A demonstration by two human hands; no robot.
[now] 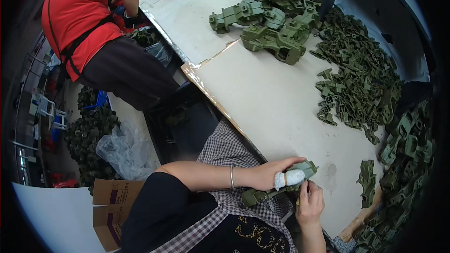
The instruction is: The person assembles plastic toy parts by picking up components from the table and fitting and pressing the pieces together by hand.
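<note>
My left hand (pixel 262 176) is closed around a green moulded plastic part (pixel 307 168), held over the near edge of the table. White wrapping (pixel 290 178) with a tan band covers my thumb or a finger on that hand, and a metal bangle (pixel 232 177) circles the wrist. Close against the part's right side is my right hand (pixel 310 206), its fingers pinched on a slim tool (pixel 308 187) with a dark end. Most of the tool is hidden by my fingers, so its kind is unclear. A single green part (pixel 367 182) lies farther right.
Small green pieces (pixel 358 65) are heaped at the right, and larger green parts (pixel 274 33) are piled at the back. Beside the table's left edge sits a black bin (pixel 187 122). A co-worker in red (pixel 79 18) bends at the upper left. A cardboard box (pixel 112 213) stands lower left.
</note>
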